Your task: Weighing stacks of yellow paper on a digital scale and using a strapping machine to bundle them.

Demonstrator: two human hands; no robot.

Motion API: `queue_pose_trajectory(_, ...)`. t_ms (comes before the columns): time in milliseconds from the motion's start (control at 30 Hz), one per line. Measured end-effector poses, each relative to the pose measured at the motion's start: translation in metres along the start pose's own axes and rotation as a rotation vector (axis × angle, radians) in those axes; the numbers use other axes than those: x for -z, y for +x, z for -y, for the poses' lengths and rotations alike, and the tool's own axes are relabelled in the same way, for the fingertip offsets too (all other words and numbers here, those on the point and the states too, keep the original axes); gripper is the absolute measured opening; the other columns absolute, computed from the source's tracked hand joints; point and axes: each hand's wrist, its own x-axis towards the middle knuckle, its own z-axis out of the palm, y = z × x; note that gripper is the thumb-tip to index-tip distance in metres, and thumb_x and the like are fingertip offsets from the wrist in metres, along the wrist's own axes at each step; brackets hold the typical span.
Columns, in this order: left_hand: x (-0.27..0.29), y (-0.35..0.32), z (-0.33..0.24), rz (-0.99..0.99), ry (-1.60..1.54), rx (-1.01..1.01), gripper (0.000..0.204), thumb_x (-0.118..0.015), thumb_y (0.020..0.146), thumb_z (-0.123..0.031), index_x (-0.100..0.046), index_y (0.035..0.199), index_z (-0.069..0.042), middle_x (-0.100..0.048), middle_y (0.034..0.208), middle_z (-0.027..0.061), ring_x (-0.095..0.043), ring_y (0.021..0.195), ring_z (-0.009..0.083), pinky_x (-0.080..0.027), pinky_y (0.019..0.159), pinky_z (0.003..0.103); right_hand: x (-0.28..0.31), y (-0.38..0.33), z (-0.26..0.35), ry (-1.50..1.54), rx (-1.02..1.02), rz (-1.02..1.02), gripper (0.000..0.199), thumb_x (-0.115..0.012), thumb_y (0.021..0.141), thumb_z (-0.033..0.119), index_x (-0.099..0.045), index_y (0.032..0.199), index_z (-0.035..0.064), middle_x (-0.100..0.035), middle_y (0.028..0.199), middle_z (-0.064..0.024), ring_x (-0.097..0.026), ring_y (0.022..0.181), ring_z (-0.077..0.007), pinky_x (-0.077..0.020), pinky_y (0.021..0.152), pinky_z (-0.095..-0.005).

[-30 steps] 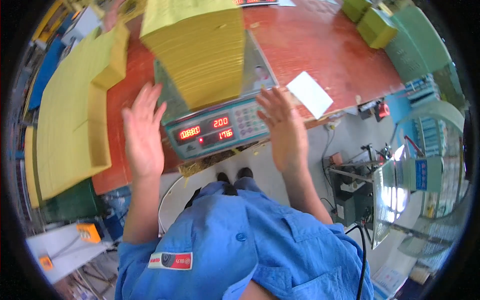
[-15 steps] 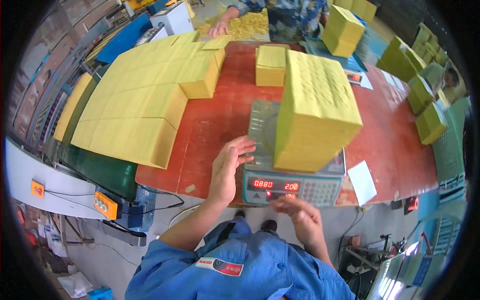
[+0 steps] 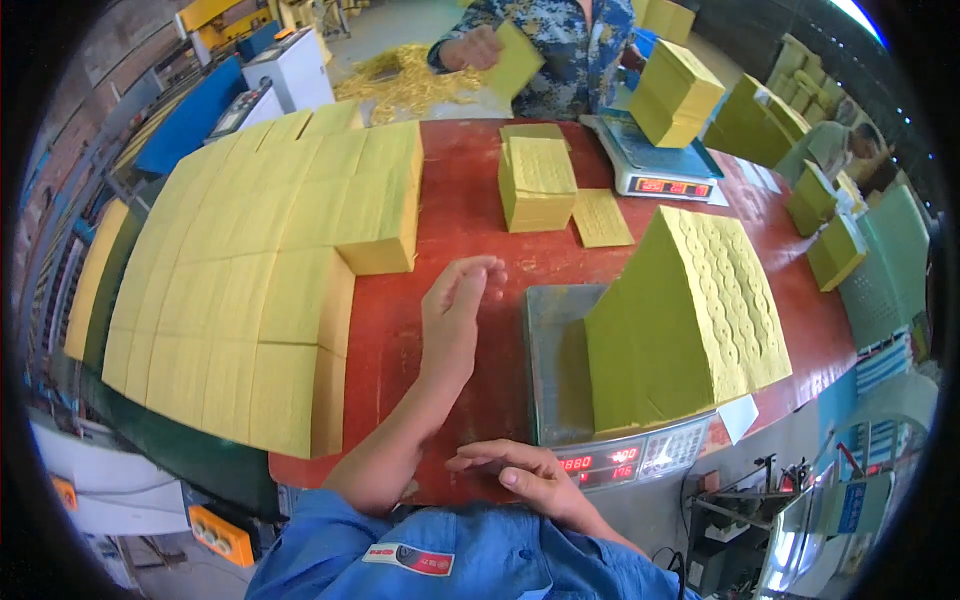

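A tall stack of yellow embossed paper [image 3: 650, 340] stands on the digital scale [image 3: 556, 400], whose red display is lit. Left of the scale, above the red table [image 3: 400, 340], my left hand [image 3: 455, 315] is raised with its fingers stretched and nothing in it. My right hand [image 3: 520, 475] is open too, palm turned leftward, just in front of the scale's near left corner and partly covering its display. Between my left hand and the table's left side sits a large block of yellow paper stacks [image 3: 230, 320], packed side by side.
Beyond the scale are a smaller yellow stack [image 3: 540, 190] and a single yellow sheet [image 3: 602, 218]. Across the table a co-worker's hand [image 3: 475, 48] holds up a yellow sheet [image 3: 515, 62]. A second scale [image 3: 665, 186] bears another stack [image 3: 675, 95].
My view has swung, so the scale sits farther right. Both hands are now farther left relative to it, still empty. The co-worker's hand has gone from the paper block to holding up a sheet.
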Motion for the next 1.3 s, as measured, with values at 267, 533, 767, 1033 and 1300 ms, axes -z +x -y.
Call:
queue_pose_trajectory(267, -0.019, 0.158, 0.068, -0.104, 0.730, -0.622, 0.013, -0.061, 0.091, -0.011, -0.067, 0.098, -0.002, -0.068, 0.097, 0.0126, -0.067, 0.084, 0.0255, -0.054, 0.072, 0.034, 0.003, 0.005, 0.021, -0.084, 0.041, -0.196, 0.059, -0.056, 0.095, 0.036, -0.048, 0.139, -0.0036, -0.057, 0.136, -0.0190, -0.050, 0.130, -0.0266, -0.0349, 0.111, -0.0391)
queue_pose_trajectory(533, -0.044, 0.217, 0.108, 0.322, 1.308, -0.843, 0.005, -0.061, 0.076, -0.005, -0.065, 0.074, -0.004, -0.064, 0.082, 0.0119, -0.065, 0.082, 0.0291, -0.056, 0.070, 0.040, 0.004, 0.011, 0.017, 0.094, 0.020, -0.356, 0.059, -0.067, 0.088, 0.037, -0.058, 0.128, -0.0050, -0.060, 0.127, -0.0247, -0.057, 0.122, -0.0340, -0.0414, 0.107, -0.0474)
queue_pose_trajectory(767, -0.036, 0.236, 0.111, 0.485, 1.385, -0.831, 0.007, -0.062, 0.077, -0.008, -0.066, 0.072, -0.005, -0.064, 0.080, 0.0115, -0.066, 0.083, 0.0286, -0.056, 0.070, 0.041, 0.016, 0.016, 0.024, -0.067, -0.044, -0.232, 0.059, -0.054, 0.096, 0.039, -0.049, 0.138, -0.0019, -0.058, 0.135, -0.0170, -0.051, 0.129, -0.0265, -0.0345, 0.111, -0.0393)
queue_pose_trajectory(1033, -0.033, 0.238, 0.113, 0.504, 1.347, -0.891, 0.008, -0.062, 0.079, -0.010, -0.063, 0.073, -0.004, -0.063, 0.080, 0.0117, -0.064, 0.082, 0.0297, -0.056, 0.071, 0.041, 0.020, 0.008, 0.017, -0.037, 0.027, -0.210, 0.050, -0.055, 0.098, 0.029, -0.051, 0.138, -0.0015, -0.058, 0.135, -0.0163, -0.051, 0.128, -0.0254, -0.0354, 0.110, -0.0375)
queue_pose_trajectory(1300, -0.040, 0.227, 0.106, 0.533, 1.488, -0.991, 0.007, -0.058, 0.080, -0.007, -0.063, 0.076, -0.005, -0.063, 0.078, 0.0112, -0.065, 0.081, 0.0277, -0.057, 0.066, 0.039, 0.018, 0.003, 0.015, -0.121, 0.033, -0.191, 0.048, -0.053, 0.100, 0.026, -0.048, 0.139, -0.0007, -0.059, 0.134, -0.0146, -0.052, 0.127, -0.0236, -0.0361, 0.109, -0.0362)
